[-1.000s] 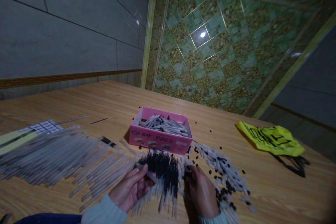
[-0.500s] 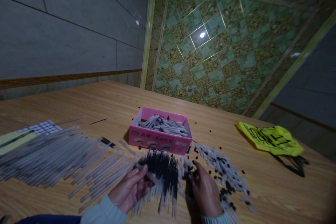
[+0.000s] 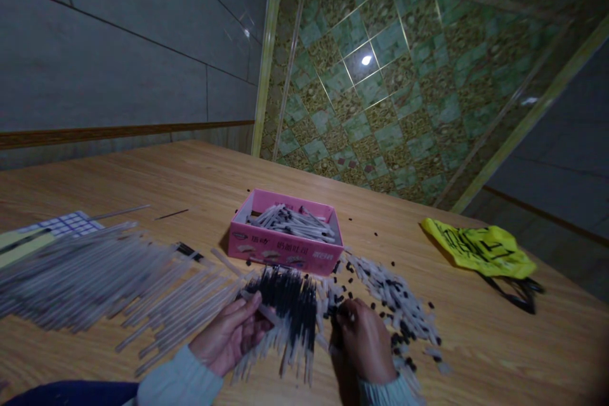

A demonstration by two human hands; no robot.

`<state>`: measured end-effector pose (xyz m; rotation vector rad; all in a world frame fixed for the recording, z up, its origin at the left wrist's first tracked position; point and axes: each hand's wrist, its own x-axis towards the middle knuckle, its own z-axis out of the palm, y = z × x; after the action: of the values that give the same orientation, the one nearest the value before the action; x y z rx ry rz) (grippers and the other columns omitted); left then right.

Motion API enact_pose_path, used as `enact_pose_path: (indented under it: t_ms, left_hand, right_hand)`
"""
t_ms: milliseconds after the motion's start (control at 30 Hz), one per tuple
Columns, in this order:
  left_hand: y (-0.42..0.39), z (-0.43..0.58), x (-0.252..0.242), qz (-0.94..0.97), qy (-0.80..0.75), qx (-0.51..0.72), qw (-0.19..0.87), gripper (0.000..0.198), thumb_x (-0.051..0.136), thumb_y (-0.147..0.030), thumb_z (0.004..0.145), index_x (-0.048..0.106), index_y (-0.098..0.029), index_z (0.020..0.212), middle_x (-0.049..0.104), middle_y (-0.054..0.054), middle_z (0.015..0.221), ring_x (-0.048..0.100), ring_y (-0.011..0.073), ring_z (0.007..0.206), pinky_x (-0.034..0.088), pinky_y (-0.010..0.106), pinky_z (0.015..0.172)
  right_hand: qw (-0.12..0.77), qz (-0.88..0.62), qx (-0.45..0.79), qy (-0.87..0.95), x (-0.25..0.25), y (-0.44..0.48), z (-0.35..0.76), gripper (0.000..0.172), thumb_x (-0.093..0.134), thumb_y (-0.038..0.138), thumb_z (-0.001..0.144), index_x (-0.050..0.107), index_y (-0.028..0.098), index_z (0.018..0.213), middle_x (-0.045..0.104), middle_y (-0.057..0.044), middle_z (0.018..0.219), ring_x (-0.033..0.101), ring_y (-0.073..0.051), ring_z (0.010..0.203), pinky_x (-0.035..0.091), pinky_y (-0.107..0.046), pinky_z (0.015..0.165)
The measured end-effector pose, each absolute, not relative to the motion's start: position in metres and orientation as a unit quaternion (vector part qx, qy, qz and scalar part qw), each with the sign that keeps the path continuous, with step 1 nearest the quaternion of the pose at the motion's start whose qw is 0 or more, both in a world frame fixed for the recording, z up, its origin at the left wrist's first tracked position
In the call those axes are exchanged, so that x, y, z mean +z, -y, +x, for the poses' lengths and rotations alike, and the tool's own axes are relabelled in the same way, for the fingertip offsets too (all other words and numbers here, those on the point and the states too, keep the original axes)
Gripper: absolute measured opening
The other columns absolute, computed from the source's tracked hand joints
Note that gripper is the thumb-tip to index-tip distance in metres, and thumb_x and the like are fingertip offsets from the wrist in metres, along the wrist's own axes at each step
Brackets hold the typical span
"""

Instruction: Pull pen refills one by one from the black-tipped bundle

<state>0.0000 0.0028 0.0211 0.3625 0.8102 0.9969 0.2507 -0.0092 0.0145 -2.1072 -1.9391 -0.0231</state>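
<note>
My left hand (image 3: 228,335) is curled round a thin clear pen tube (image 3: 261,311), pinched between thumb and fingers and pointing right. My right hand (image 3: 364,344) rests palm down at the edge of a heap of small white and black pen parts (image 3: 394,298), its fingertips pinched on a tiny piece I cannot make out. Between the hands lies a fan of black-tipped refills (image 3: 290,301). A pink cardboard box (image 3: 285,252) just beyond holds several finished white pieces.
A wide spread of clear pen tubes (image 3: 95,273) covers the wooden table (image 3: 190,177) to the left, beside a gridded paper sheet (image 3: 61,225). A crumpled yellow bag (image 3: 480,247) with black handles lies at the right. Tiled wall and green patterned floor lie beyond.
The camera has tipped slightly, shifting everything down and left. My right hand's fingertips have drawn together at the parts heap. The left hand keeps hold of the tube.
</note>
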Motion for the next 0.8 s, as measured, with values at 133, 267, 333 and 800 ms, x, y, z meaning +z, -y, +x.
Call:
enact_pose_path:
  t_ms: [133, 267, 333, 800]
  left_hand:
    - [-0.004, 0.000, 0.021, 0.168, -0.374, 0.462, 0.787, 0.015, 0.071, -0.017, 0.068, 0.057, -0.014, 0.072, 0.073, 0.008, 0.064, 0.068, 0.0154, 0.051, 0.055, 0.019, 0.043]
    - [-0.004, -0.001, 0.020, 0.164, -0.370, 0.462, 0.789, 0.013, 0.069, -0.016, 0.069, 0.057, -0.014, 0.072, 0.073, 0.007, 0.065, 0.068, 0.0159, 0.052, 0.054, 0.019, 0.044]
    - [-0.004, -0.001, 0.020, 0.163, -0.371, 0.464, 0.788, 0.013, 0.069, -0.015, 0.070, 0.057, -0.014, 0.073, 0.073, 0.008, 0.066, 0.068, 0.0155, 0.052, 0.054, 0.019, 0.044]
    - [-0.004, 0.002, 0.017, 0.203, -0.404, 0.488, 0.747, 0.022, 0.073, -0.022, 0.066, 0.053, -0.016, 0.074, 0.073, 0.007, 0.069, 0.068, 0.0145, 0.054, 0.053, 0.019, 0.046]
  right_hand:
    - [0.124, -0.722, -0.007, 0.681, 0.018, 0.012, 0.247, 0.009, 0.057, 0.017, 0.074, 0.064, 0.023, 0.075, 0.065, -0.001, 0.075, 0.062, -0.018, 0.075, 0.034, -0.024, 0.058]
    - [0.100, -0.721, -0.013, 0.686, 0.015, 0.012, 0.245, 0.008, 0.057, 0.017, 0.072, 0.063, 0.022, 0.073, 0.066, -0.002, 0.077, 0.063, -0.019, 0.073, 0.033, -0.024, 0.056]
    - [0.096, -0.720, -0.013, 0.687, 0.012, 0.012, 0.244, 0.010, 0.055, 0.016, 0.073, 0.064, 0.022, 0.073, 0.065, -0.003, 0.077, 0.063, -0.018, 0.072, 0.032, -0.024, 0.055]
    - [0.562, -0.474, 0.471, 0.487, 0.012, 0.020, 0.197, 0.018, 0.071, 0.028, 0.067, 0.064, 0.016, 0.078, 0.060, 0.000, 0.062, 0.056, -0.014, 0.055, 0.043, -0.023, 0.050]
